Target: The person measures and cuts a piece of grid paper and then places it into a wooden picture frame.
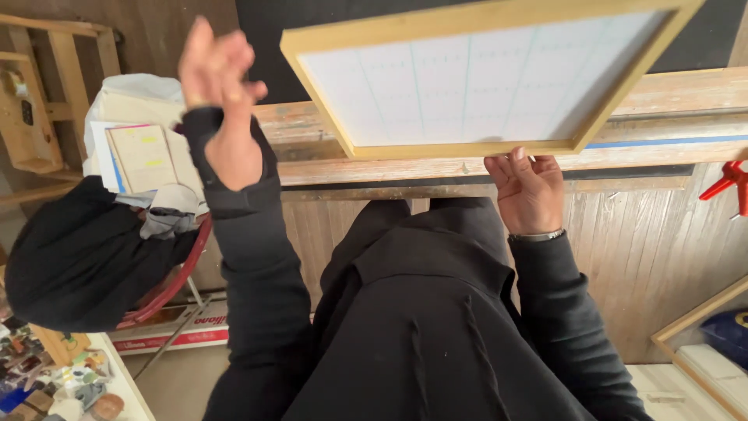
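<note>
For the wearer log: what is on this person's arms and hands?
Both arms wear long black sleeves reaching the wrists. The left hand is bare with a gold-coloured ring on one finger. The right hand is bare, with a thin silver-coloured bracelet at the wrist.

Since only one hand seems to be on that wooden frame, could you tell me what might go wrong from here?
1. The right hand alone holds the wooden frame by its lower edge; the frame stands tilted, so it may tip or slip.
2. The left hand is raised clear of the frame and could not steady it at once.
3. If it drops, the frame could strike the worn wooden bench edge just below it.
</note>
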